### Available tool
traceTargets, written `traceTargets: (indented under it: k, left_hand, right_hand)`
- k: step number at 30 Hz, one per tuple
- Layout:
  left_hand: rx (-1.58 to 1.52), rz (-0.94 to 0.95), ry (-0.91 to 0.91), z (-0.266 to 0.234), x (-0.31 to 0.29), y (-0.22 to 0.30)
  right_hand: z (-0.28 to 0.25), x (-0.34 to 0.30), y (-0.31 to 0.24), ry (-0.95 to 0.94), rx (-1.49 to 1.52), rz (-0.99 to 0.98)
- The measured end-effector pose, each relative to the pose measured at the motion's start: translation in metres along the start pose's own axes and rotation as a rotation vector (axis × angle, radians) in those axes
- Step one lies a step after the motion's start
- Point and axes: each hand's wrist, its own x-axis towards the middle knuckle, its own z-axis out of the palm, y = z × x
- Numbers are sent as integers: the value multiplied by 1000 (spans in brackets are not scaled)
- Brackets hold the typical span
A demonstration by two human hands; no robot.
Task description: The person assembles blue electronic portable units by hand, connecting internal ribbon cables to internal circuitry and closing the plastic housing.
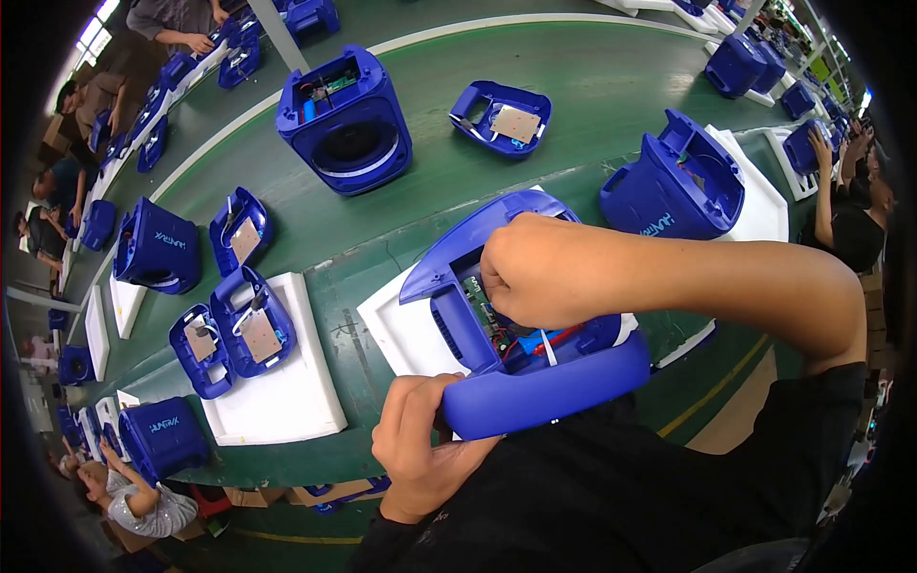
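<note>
A blue plastic speaker housing (544,393) lies on its side right in front of me on a white foam tray (387,329). Its opening shows a green circuit board (475,294), red wires (565,338) and a blue part beside a white strip. My left hand (417,444) grips the near left corner of the housing, thumb underneath and fingers over the edge. Inside the opening, over the circuit board, my right hand (537,272) is curled into a fist. Its fingertips are hidden, so I cannot make out what they hold.
On the green conveyor stand more blue speaker housings (346,119) and an open blue cover (503,119). Two covers lie on a foam tray (320,406) to my left. Another housing (673,181) stands at the right. Co-workers (153,501) sit along the line.
</note>
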Motion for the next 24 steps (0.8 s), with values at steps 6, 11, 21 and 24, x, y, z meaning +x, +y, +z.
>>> traceTargets:
  k: [6,11,21,24]
  left_hand:
    - [4,-5,-8,-1,1,1]
    - [-2,0,-13,-2,1,0]
    - [0,-13,-15,-2,-1,2]
    - [1,-23,-19,-1,-1,3]
  right_hand:
    - [1,2,1,3,2,-19]
    - [2,4,1,-7,-26,-17]
    - [6,1,2,35,22,-63]
    - [3,-4,-3,43,29,-84]
